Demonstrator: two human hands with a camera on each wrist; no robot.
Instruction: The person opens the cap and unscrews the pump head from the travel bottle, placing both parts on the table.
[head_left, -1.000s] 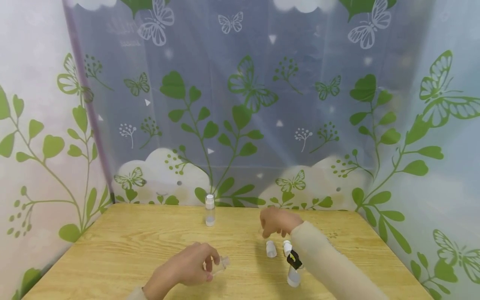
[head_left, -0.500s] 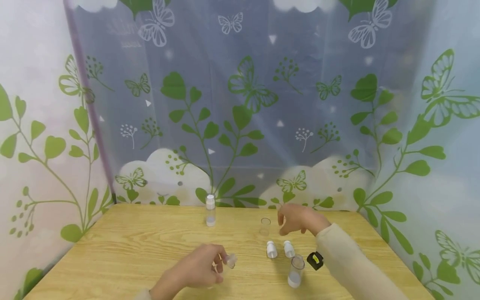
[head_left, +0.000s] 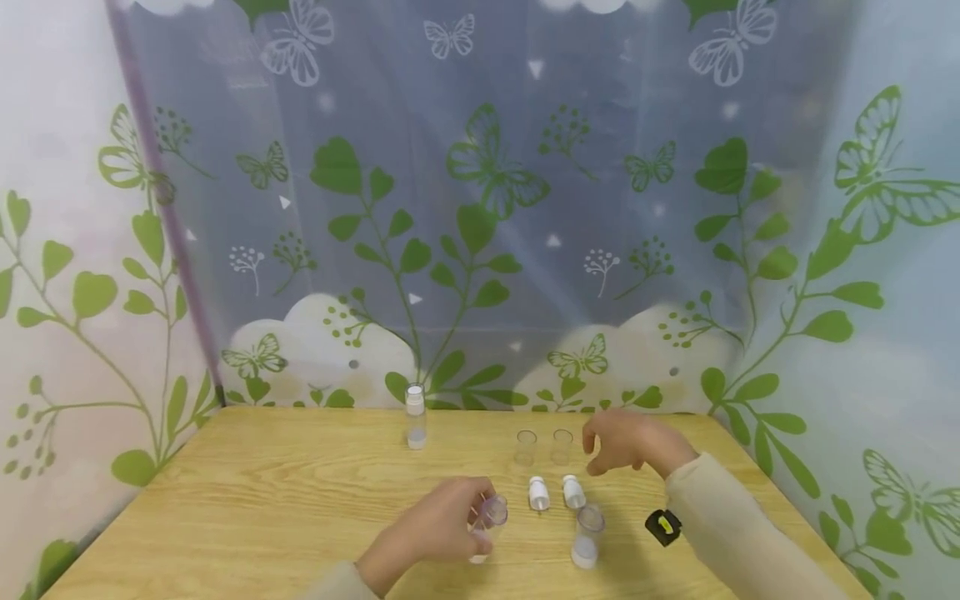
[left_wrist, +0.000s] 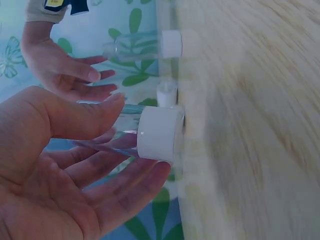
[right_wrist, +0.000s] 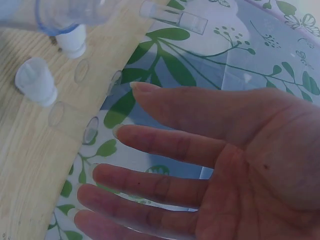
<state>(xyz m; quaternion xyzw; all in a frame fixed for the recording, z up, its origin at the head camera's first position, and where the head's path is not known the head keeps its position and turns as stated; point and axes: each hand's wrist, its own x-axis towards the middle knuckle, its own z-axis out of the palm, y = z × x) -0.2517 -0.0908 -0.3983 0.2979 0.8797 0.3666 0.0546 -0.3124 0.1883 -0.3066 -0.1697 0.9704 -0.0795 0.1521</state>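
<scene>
My left hand holds a clear bottle, open end upward in the head view. The left wrist view shows its white base, with thumb and fingers around the clear wall. My right hand is held above the table at the back right, fingers apart and holding nothing. Just left of it stand two clear caps, a nearer one and a farther one. In front of them sit two white pump heads, one left and one right.
A second open clear bottle with a white base stands in front of the pump heads. A bottle with its white pump top stands at the table's back edge. A patterned curtain hangs behind the wooden table.
My right hand has moved right, leaving first one clear cap, then a second beside it, standing on the table. My left hand has shifted right with the bottle.
</scene>
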